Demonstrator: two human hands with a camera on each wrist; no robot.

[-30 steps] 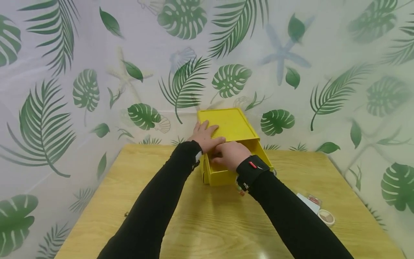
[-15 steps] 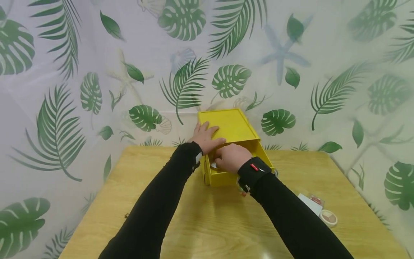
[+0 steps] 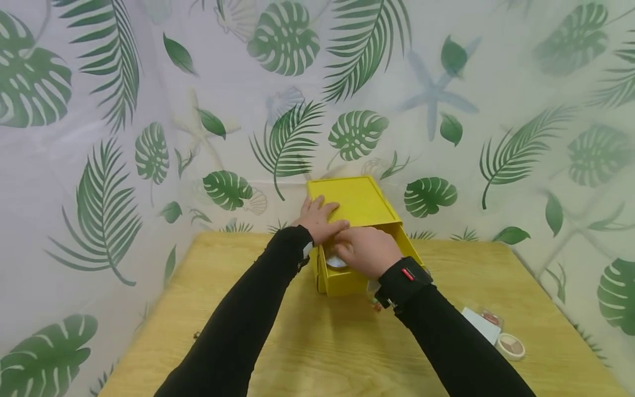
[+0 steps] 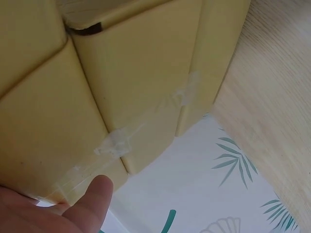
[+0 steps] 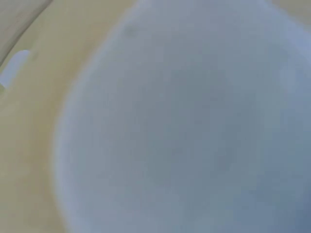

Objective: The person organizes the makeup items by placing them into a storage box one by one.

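Note:
A yellow box (image 3: pixel 353 198) stands at the back of the table with its drawer (image 3: pixel 349 285) pulled out toward me. My left hand (image 3: pixel 319 220) rests on the top's left edge, fingers spread; in the left wrist view a fingertip (image 4: pixel 99 191) lies against the yellow side, which has clear tape on it. Inside the drawer, my right hand (image 3: pixel 371 251) grips a round whitish object (image 3: pixel 337 261) with curled fingers. That object (image 5: pixel 180 121) fills most of the right wrist view, blurred and very close, so its kind cannot be made out.
On the table's right lie a white card (image 3: pixel 481 325), a small clear case with red in it (image 3: pixel 492 316) and a round makeup palette (image 3: pixel 511 346). A tiny dark thing (image 3: pixel 196 334) lies left. Leaf-patterned cloth (image 3: pixel 297 82) hangs behind the table.
My right hand has shifted slightly right and toward me within the drawer, and the round whitish object has come into sight under it. The left hand stays on the box; the head view tilts up slightly.

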